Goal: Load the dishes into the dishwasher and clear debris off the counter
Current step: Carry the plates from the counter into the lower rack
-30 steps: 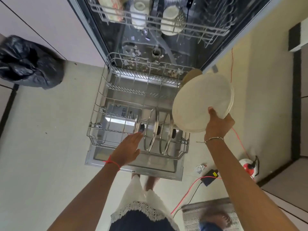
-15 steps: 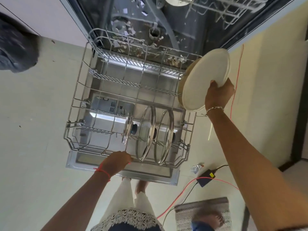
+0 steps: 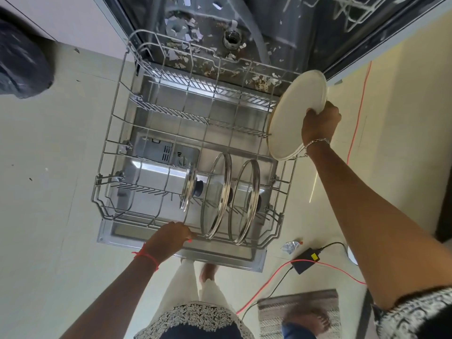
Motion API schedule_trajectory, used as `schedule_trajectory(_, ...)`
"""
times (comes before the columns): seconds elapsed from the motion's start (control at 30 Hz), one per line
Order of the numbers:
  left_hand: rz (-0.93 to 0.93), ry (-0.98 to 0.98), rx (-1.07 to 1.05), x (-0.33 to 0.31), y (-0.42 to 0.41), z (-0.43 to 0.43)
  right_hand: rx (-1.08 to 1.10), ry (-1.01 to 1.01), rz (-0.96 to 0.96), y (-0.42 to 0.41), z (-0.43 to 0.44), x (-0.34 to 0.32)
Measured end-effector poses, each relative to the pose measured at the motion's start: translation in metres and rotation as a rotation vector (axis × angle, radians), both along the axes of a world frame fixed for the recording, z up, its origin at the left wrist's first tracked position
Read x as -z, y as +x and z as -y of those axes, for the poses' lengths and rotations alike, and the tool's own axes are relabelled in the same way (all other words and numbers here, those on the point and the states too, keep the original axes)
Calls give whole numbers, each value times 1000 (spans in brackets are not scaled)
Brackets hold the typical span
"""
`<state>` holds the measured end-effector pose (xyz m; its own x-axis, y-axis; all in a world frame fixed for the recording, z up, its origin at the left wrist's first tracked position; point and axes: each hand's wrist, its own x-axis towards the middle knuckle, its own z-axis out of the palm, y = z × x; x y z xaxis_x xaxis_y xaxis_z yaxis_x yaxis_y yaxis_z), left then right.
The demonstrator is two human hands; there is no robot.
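Plates [image 3: 293, 113]: I count at least two white ones stacked face to face, held on edge and tilted over the right rim of the lower rack [image 3: 115, 133]; I cannot tell whether they touch the wire. Right hand [image 3: 320, 126] grasps the stack at its right edge, fingers [image 3: 311, 111] curled over the rim, a metal bracelet [image 3: 316, 141] on the wrist. Left hand [image 3: 168, 238] is at the rack's front rail, fingers bent over the wire and gripping it, with a red thread [image 3: 146, 256] round the wrist. The rack stands pulled out over the open dishwasher door [image 3: 220, 255]. I note three glass lids [image 3: 216, 199] upright in the front tines, side by side, the smallest on the left. Pale scraps of debris [image 3: 181, 35] lie scattered on the tub floor behind the rack. On the floor: a black bag [image 3: 22, 67] far left, a red cable [image 3: 357, 123] along the right, a black adapter [image 3: 307, 260] near the door's corner and a striped rug [image 3: 298, 311] by it.
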<state>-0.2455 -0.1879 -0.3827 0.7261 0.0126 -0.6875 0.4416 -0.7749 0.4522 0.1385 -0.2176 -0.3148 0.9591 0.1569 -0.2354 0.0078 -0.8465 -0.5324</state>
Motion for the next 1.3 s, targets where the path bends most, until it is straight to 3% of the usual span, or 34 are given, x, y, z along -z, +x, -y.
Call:
schedule_trajectory(0.2, -18, -29, -85, -4, 4, 1, -7, -21, -49, 2, 0, 13)
schedule_trajectory(0.5, -21, -37, -169, -11, 8, 3, -88, 173, 14, 7, 5, 0)
schedule_trajectory(0.63, -44, -27, -174, -11, 8, 5, -130, 58, 39, 9, 9, 4)
schedule_trajectory(1.0, -94, 20, -90, -32, 16, 7, -313, 10, 11, -22, 31, -13)
schedule_trajectory(1.13, -57, 87, -71, -56, 27, -4, -447, -113, -75, -37, 39, -28)
schedule_trajectory(1.3, 68, 125, -207, -94, 39, -26, -585, -255, -165, -60, 49, -50)
